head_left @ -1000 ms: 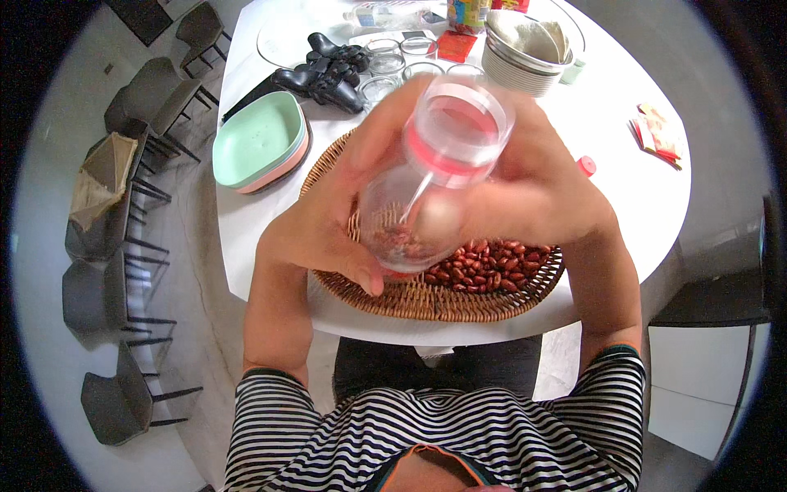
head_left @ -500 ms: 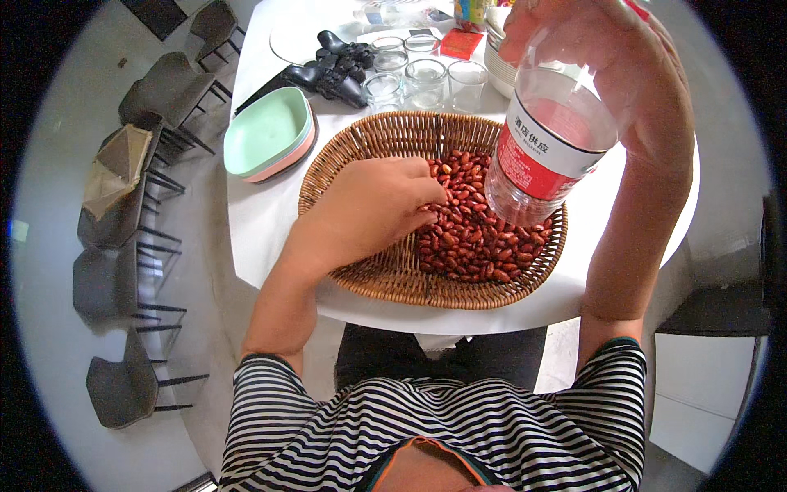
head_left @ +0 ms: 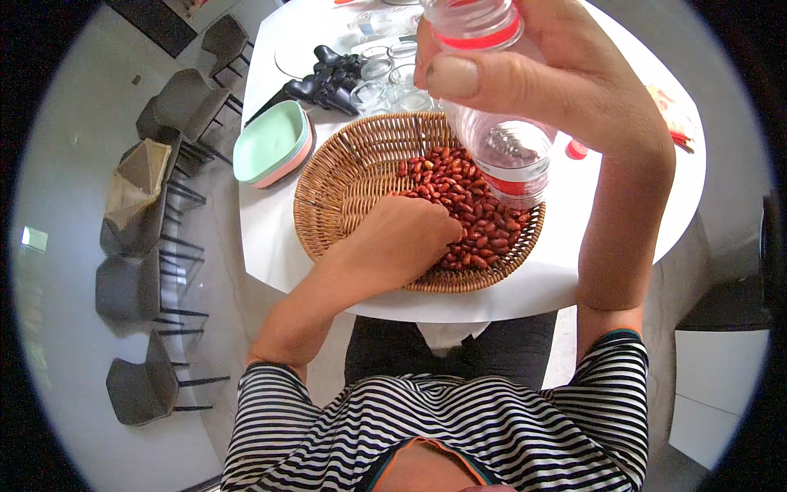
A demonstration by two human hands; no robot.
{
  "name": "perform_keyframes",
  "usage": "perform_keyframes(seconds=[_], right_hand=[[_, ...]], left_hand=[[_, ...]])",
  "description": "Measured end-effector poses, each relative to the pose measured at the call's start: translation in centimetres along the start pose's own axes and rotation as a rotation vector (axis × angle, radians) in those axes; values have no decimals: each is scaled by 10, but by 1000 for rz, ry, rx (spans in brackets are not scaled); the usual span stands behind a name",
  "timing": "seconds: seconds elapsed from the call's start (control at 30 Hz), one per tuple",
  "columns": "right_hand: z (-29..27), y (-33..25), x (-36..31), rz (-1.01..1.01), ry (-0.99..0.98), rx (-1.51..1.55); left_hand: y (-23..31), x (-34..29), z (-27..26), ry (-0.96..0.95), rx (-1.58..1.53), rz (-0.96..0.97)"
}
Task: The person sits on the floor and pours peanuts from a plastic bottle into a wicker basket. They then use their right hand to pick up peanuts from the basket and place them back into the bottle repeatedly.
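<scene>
An oval brown wicker basket [head_left: 332, 176] holds a heap of glossy dark-red beans [head_left: 484, 217], mostly in its right half. My left hand [head_left: 402, 238] reaches into the heap, its fingers curled downward; the fingertips are hidden by the hand and beans. My right hand [head_left: 557, 86] wraps round a clear plastic bottle [head_left: 512, 143] with a red-and-white label, holding it above the basket's right side. The bottle's neck, with its red ring, points up toward me without a cap. No beans can be made out inside.
A red bottle cap [head_left: 576, 149] lies on the white table [head_left: 607, 238] right of the basket. Green and pink plastic trays [head_left: 270, 148] are stacked at left. Behind the basket are several glass cups [head_left: 373, 70] and a black bundled object [head_left: 328, 82]. Grey chairs [head_left: 127, 287] line the left wall.
The bottle's neck has come into view as my right hand tilted it toward me. My left hand has moved down and right, deeper into the beans. The whole view has shifted slightly.
</scene>
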State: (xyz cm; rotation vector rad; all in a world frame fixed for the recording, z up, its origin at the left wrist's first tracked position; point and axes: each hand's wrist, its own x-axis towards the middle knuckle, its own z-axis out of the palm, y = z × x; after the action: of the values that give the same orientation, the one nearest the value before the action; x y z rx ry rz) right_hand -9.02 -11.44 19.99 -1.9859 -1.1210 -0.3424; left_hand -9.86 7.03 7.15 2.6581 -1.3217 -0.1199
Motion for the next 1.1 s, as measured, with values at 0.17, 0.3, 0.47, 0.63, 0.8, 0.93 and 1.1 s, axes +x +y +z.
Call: perform_keyframes(seconds=[0.17,0.3,0.47,0.63,0.8,0.93,1.1], right_hand=[[-11,8,-6,36,-102,-16],[6,25,-17,-138,50,-366],[11,13,-17,-202,48,-530],[12,8,-10,-86,-80,-305],[16,6,-9,-157,-31,-299],[14,6,-13,-168,-1,-353],[10,6,-20,-258,128,-507]], left_hand=[[4,0,-15,263,-158,124],[7,-21,-29,611,-566,-45],[7,-36,-62,1120,-998,204],[23,-18,-85,1287,-802,359],[26,-5,-82,1253,-416,338],[22,-3,-78,1345,-296,331],[19,-14,-66,1233,-655,-39]])
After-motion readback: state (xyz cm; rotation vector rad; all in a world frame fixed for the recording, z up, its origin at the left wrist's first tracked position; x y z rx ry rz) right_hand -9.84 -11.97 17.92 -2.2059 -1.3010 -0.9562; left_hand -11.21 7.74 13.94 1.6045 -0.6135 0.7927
